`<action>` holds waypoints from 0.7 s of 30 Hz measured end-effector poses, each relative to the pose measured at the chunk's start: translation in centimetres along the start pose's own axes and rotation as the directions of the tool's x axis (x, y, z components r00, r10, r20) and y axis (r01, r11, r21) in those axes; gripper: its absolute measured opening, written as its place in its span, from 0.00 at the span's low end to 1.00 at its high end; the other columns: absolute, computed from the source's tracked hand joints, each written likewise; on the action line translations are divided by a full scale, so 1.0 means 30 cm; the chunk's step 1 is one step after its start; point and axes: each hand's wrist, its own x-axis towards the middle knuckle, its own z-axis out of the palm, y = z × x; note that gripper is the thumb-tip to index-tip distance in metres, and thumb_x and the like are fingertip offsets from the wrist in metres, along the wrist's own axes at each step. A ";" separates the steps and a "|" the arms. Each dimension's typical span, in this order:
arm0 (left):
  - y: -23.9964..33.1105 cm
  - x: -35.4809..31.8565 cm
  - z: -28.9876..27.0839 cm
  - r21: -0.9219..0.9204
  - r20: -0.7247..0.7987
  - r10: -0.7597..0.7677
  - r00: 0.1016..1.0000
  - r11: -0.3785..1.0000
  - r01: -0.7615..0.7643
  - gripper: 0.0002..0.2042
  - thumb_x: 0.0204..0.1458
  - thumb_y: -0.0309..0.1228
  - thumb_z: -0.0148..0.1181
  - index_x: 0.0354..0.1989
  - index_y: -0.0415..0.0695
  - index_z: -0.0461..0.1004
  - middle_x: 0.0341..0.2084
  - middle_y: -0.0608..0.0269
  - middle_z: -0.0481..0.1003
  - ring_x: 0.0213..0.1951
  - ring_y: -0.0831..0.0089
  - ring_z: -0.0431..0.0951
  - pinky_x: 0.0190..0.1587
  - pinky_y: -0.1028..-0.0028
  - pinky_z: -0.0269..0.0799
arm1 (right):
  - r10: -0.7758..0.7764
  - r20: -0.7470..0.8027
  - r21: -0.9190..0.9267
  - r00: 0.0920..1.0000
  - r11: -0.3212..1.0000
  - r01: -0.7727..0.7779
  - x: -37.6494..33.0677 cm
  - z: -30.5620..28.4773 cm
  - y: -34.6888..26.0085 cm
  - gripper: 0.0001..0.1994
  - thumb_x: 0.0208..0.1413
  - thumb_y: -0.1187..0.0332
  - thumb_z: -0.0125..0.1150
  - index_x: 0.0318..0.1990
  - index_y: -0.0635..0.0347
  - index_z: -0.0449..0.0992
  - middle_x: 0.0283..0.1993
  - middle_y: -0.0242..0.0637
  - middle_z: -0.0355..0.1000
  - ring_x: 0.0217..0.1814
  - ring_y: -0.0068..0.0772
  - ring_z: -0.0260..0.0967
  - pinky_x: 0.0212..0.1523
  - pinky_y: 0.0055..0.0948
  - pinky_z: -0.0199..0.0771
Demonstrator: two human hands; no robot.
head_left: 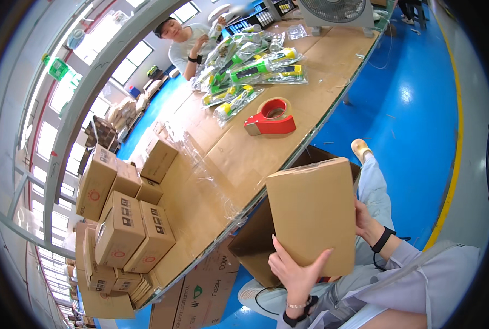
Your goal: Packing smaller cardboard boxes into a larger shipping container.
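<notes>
A closed brown cardboard box [313, 214] is held upright between my two hands, over a larger open carton [253, 238] beside the table edge. My left hand [295, 267] presses against the lower left of the box, thumb and fingers spread around its corner. On the box's right side, my right hand [366, 221] grips the edge, with some of its fingers hidden behind the cardboard. Both wrists carry black bands. On the table nearby lies a red tape dispenser [272, 123] with a roll of tape in it.
A pile of bagged green and yellow flashlight-like items [250, 68] covers the table's far end, where another person [187, 41] works. Several small cartons [121, 230] are stacked at the table's left. A fan [337, 13] stands at the back. A large printed carton [198, 290] stands below the table.
</notes>
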 end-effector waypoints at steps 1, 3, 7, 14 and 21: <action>0.045 -0.034 -0.020 0.049 0.011 -0.016 1.000 0.999 0.016 0.59 0.26 0.47 0.79 0.67 0.42 0.46 0.44 0.48 0.60 0.46 0.53 0.62 0.52 0.56 0.60 | -0.005 -0.028 0.036 1.000 0.999 0.006 -0.022 -0.022 0.005 0.28 0.55 0.53 0.60 0.59 0.60 0.65 0.57 0.37 0.68 0.58 0.32 0.66 0.58 0.33 0.66; 0.096 -0.083 -0.082 0.090 0.067 0.141 0.988 0.985 -0.147 0.58 0.28 0.48 0.78 0.66 0.38 0.46 0.45 0.47 0.58 0.48 0.51 0.61 0.53 0.56 0.60 | 0.005 -0.091 0.032 0.996 0.999 -0.002 -0.056 -0.038 0.004 0.29 0.55 0.52 0.60 0.59 0.60 0.65 0.58 0.37 0.68 0.58 0.32 0.66 0.58 0.33 0.66; 0.126 -0.066 -0.147 -0.365 0.154 0.302 0.941 0.902 -0.230 0.59 0.33 0.44 0.76 0.67 0.35 0.37 0.55 0.41 0.50 0.59 0.43 0.55 0.60 0.56 0.55 | 0.072 -0.212 -0.017 0.975 0.997 -0.077 -0.136 -0.011 0.005 0.29 0.55 0.52 0.59 0.59 0.61 0.65 0.58 0.37 0.68 0.58 0.32 0.66 0.58 0.34 0.67; -0.037 -0.035 0.006 -0.809 0.348 0.079 0.934 0.529 0.256 0.57 0.41 0.29 0.69 0.68 0.42 0.24 0.63 0.45 0.49 0.64 0.59 0.55 0.63 0.60 0.54 | 0.191 -0.401 -0.136 0.896 0.955 -0.264 -0.174 0.090 -0.067 0.29 0.56 0.52 0.59 0.60 0.61 0.64 0.58 0.38 0.67 0.58 0.33 0.66 0.57 0.34 0.68; -0.118 -0.122 0.172 -0.789 0.603 -0.317 0.732 -0.100 0.607 0.46 0.51 0.38 0.60 0.68 0.40 0.31 0.60 0.49 0.55 0.61 0.63 0.60 0.61 0.65 0.58 | 0.308 -0.549 -0.265 0.776 0.817 -0.512 -0.142 0.296 -0.158 0.30 0.56 0.51 0.59 0.60 0.61 0.64 0.58 0.39 0.67 0.59 0.34 0.66 0.57 0.34 0.68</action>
